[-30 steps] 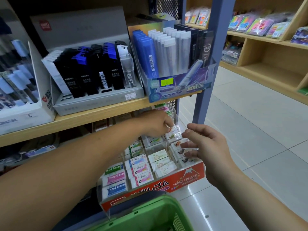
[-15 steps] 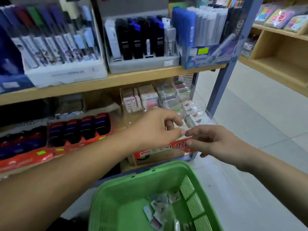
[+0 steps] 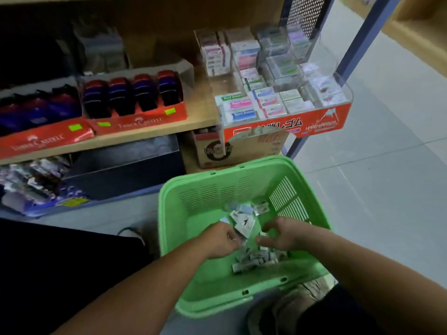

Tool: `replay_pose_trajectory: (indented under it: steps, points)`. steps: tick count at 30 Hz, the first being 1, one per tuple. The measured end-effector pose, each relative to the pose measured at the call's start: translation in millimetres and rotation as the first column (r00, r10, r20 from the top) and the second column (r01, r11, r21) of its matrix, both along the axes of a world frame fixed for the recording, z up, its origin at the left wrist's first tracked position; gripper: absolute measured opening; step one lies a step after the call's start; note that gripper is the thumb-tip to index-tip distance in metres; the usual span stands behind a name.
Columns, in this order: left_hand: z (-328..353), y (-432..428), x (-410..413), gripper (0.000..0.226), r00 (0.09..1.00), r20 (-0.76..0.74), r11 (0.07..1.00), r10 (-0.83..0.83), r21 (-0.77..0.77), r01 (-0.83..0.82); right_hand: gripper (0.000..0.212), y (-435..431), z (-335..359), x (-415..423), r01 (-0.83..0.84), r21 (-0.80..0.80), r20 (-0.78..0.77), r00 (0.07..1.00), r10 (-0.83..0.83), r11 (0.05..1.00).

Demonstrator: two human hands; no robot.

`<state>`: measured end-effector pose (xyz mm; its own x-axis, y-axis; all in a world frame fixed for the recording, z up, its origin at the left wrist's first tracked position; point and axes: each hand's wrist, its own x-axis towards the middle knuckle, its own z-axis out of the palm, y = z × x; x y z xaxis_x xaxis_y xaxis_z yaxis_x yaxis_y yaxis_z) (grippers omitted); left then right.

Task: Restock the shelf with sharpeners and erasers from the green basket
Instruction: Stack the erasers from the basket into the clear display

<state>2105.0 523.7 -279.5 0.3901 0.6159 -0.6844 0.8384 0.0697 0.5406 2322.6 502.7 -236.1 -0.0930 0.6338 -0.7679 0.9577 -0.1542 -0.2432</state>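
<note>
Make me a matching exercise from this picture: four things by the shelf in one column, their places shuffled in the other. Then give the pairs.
Things
1. green basket
2. clear eraser display
3. red Faber-Castell trays
4. cardboard box

Places
A. left part of the wooden shelf
B. nearest the camera, loose erasers inside
C. right end of the shelf, by the blue post
D. below the shelf, behind the basket

Pairs: 1-B, 2-C, 3-A, 4-D
</note>
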Motion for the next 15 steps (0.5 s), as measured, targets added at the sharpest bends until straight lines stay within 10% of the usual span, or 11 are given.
replay_pose_trajectory:
  steps: [7, 15]
  points:
    - [-27.9, -2.4, -53.4, 0.047, 0.945, -0.215, 0.968, -0.248, -0.102, 0.231, 0.120, -9.1, -86.0, -19.6, 0.225, -0.307, 0.006, 0.972, -0.234, 0.925]
    - [-37.5, 36.0, -78.1, 0.055, 0.932, -0.316, 0.982, -0.176, 0.007, 0.187, 0.076, 42.8, -108.8, -29.2, 0.240, 0.168, -0.141, 0.966, -0.217, 0.956]
